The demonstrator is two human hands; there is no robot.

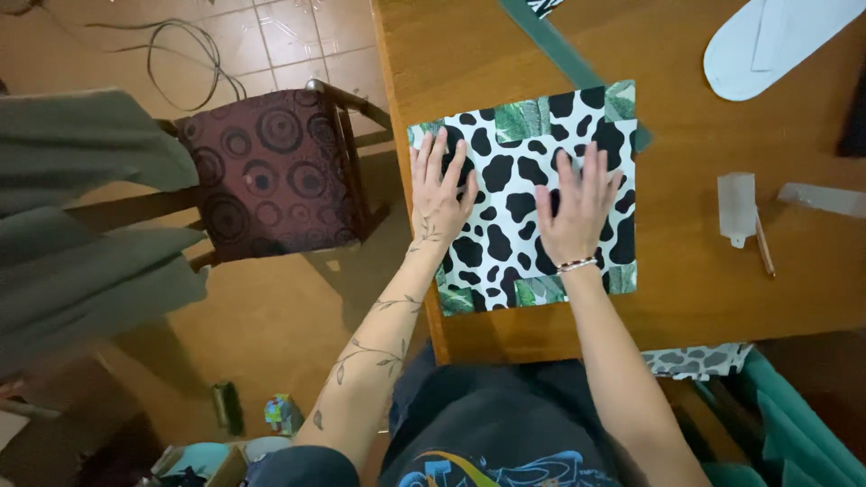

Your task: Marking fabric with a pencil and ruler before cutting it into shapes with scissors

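Observation:
A square sheet with a black-and-white cow-spot print [514, 194] lies flat near the left edge of a wooden table [722, 298]. Green leaf-print material [519, 117] shows under it at the corners and top edge. My left hand [440, 188] presses flat on the sheet's left side, fingers spread. Flat on the sheet's right side lies my right hand [579, 206], fingers apart, a bead bracelet at the wrist. Neither hand holds anything.
A green ruler [555, 45] runs diagonally behind the sheet. A white sole-shaped cutout [767, 45] lies at the far right, a small clear plastic piece [737, 207] and pencil [764, 245] to the right. A chair with a dark circle-patterned seat [271, 171] stands left of the table.

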